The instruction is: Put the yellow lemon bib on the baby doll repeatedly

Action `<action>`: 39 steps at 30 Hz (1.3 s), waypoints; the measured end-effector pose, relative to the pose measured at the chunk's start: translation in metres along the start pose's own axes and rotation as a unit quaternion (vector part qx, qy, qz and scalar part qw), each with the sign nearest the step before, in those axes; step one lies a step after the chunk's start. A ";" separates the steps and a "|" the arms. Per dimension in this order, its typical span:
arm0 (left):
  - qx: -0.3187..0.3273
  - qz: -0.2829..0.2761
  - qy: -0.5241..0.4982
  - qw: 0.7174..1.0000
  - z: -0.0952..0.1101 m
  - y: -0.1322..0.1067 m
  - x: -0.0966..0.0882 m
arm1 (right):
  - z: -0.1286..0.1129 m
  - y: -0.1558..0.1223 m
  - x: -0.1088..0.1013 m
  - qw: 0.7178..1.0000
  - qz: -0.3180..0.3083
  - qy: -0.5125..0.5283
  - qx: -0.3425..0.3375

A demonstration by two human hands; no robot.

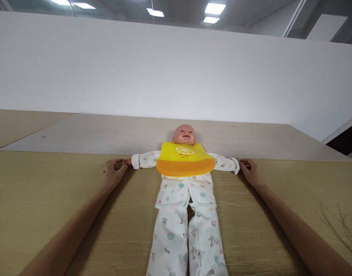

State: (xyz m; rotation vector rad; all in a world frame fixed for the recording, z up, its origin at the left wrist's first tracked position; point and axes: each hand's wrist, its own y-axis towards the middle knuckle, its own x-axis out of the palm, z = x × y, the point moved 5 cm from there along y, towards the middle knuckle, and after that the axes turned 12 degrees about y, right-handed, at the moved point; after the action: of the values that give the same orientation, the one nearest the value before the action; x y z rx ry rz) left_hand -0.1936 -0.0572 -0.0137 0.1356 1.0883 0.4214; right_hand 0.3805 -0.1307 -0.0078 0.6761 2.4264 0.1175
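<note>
I am looking down along both bare arms as they are stretching out across the tan wood-grain surface (49,199). Starting at the left, my left hand (114,172) is lying at the end of the baby doll (183,180)'s outstretched arm, its grip curling around the doll's small hand just past the white cuff; the fingers are bending inward and touching it, though I cannot tell how firmly they are closing.

Moving toward the middle, the doll is lying flat on its back on the surface, head pointing away from me and legs running toward the bottom edge of the view. It is wearing a white printed sleepsuit (184,230) with small coloured figures, and both sleeves are spreading straight out to the sides. A yellow bib (185,159) with an orange catch-pocket and a lemon-slice mark is lying over its chest, just under the chin.

Going on to the right, my right hand (252,172) is resting at the end of the doll's other sleeve, the grip closing loosely on the doll's hand at the cuff, fingers touching it.

Beyond the doll's head a paler board (107,134) is running across, and behind it a plain white wall (164,69) is rising. Near the far right edge, thin dry twigs (342,230) are showing.
</note>
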 end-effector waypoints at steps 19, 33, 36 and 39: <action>-0.013 0.039 0.103 0.994 0.002 -0.004 -0.006 | 0.024 0.010 0.004 0.999 -0.001 0.040 -0.024; -0.007 0.042 0.105 0.994 0.005 -0.005 -0.007 | 0.022 0.010 0.002 1.000 -0.004 0.020 -0.017; -0.014 0.031 0.096 0.995 0.006 -0.003 -0.007 | 0.021 0.009 0.002 1.000 -0.001 0.028 -0.014; -0.020 0.022 0.087 0.996 0.006 -0.003 -0.007 | 0.018 0.007 0.001 0.999 0.008 0.042 -0.005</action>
State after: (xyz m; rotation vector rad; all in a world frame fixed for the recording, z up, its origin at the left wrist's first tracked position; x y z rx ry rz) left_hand -0.1904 -0.0619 -0.0062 0.0882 1.2492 0.5023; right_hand 0.3933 -0.1250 -0.0214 0.7005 2.4984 0.1665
